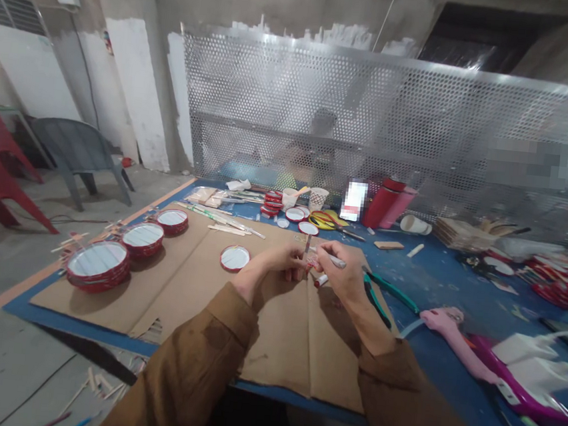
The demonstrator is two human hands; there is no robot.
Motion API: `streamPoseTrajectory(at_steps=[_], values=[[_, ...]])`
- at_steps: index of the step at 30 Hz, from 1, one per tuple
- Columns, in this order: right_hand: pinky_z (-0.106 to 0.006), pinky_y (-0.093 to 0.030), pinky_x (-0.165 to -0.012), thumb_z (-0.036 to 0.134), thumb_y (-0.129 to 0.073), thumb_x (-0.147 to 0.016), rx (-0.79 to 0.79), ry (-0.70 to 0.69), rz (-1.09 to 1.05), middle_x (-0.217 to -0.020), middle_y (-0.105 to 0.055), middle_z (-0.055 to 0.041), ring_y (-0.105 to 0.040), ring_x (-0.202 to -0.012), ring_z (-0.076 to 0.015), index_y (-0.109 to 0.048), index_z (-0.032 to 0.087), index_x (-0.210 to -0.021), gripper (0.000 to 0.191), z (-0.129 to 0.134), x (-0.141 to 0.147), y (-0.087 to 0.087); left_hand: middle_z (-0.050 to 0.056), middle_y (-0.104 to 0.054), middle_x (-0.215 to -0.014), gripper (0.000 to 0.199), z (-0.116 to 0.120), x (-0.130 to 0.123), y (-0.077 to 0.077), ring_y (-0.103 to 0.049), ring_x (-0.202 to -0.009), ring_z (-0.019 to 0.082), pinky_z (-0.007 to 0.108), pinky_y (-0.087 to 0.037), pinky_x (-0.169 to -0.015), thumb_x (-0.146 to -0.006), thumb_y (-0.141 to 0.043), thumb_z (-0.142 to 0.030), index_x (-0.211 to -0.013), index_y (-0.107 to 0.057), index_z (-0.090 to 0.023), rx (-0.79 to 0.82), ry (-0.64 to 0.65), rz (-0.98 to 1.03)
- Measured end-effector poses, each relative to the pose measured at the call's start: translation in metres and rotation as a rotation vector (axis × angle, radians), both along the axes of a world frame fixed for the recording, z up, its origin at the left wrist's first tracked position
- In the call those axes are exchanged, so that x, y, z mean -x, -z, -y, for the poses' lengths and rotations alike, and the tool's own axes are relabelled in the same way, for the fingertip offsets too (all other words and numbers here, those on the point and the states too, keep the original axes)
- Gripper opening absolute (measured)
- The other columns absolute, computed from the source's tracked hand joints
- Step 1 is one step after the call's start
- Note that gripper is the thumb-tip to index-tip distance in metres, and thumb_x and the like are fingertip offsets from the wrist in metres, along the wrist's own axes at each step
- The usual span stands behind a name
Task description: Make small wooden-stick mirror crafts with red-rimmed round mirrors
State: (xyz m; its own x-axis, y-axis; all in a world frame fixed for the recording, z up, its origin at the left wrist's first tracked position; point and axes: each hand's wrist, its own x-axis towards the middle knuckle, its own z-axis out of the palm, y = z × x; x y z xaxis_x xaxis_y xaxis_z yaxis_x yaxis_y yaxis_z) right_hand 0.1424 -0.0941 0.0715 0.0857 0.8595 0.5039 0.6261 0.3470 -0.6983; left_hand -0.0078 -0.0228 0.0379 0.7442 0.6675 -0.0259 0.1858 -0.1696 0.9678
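Observation:
My left hand is closed above the cardboard sheet, pinching a narrow brownish strip that points away from me. My right hand grips a white pen close beside it, and the two hands nearly meet. A small reddish patch shows between the fingertips, too small to make out. Below the right fingers is a white marker with a red end. To the left of my hands a round red-rimmed lid lies flat on the cardboard.
Red-rimmed drum-like rounds line the cardboard's left side. Green-handled pliers, a pink glue gun and a purple power strip lie at right. Yellow scissors, paper cups and a red bottle stand before the perforated metal screen.

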Motion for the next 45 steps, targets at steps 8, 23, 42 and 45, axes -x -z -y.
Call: streamPoseTrajectory(at_steps=[8, 23, 42, 45], values=[[-0.024, -0.04, -0.051, 0.038, -0.05, -0.08, 0.052, -0.018, -0.043, -0.054, -0.057, 0.002, -0.052, -0.05, -0.0134, -0.056, 0.02, -0.069, 0.022, -0.0022, -0.001, 0.0036, -0.001, -0.055, -0.052, 0.018, -0.0021, -0.0004, -0.0007, -0.05, -0.043, 0.009, 0.023, -0.041, -0.047, -0.082, -0.059, -0.027, -0.07, -0.054, -0.014, 0.02, 0.025, -0.035], [-0.026, -0.041, -0.055, 0.039, -0.049, -0.079, 0.025, -0.023, -0.025, -0.056, -0.057, 0.0017, -0.053, -0.054, -0.0149, -0.057, 0.021, -0.07, 0.022, -0.0026, -0.0004, 0.0033, 0.0, -0.056, -0.052, 0.022, -0.0054, -0.0008, 0.0008, -0.05, -0.043, 0.008, 0.022, -0.042, -0.047, -0.082, -0.059, -0.032, -0.069, -0.056, -0.014, 0.005, 0.048, -0.043], [-0.026, -0.04, -0.056, 0.034, -0.048, -0.08, 0.023, -0.039, 0.031, -0.057, -0.059, 0.0012, -0.053, -0.055, -0.0148, -0.056, 0.021, -0.068, 0.02, 0.0004, 0.0014, 0.0004, -0.001, -0.054, -0.05, 0.021, -0.0032, -0.0014, 0.0029, -0.049, -0.042, 0.008, 0.021, -0.038, -0.045, -0.076, -0.066, -0.032, -0.069, -0.057, -0.014, 0.009, 0.013, 0.021], [-0.026, -0.04, -0.057, 0.034, -0.047, -0.081, 0.04, -0.038, 0.045, -0.056, -0.058, 0.0014, -0.053, -0.056, -0.0152, -0.056, 0.021, -0.068, 0.02, 0.0013, 0.002, -0.0004, -0.002, -0.054, -0.051, 0.02, -0.0038, -0.0014, 0.003, -0.05, -0.043, 0.008, 0.02, -0.039, -0.045, -0.077, -0.064, -0.031, -0.07, -0.056, -0.014, 0.01, 0.019, 0.008]])
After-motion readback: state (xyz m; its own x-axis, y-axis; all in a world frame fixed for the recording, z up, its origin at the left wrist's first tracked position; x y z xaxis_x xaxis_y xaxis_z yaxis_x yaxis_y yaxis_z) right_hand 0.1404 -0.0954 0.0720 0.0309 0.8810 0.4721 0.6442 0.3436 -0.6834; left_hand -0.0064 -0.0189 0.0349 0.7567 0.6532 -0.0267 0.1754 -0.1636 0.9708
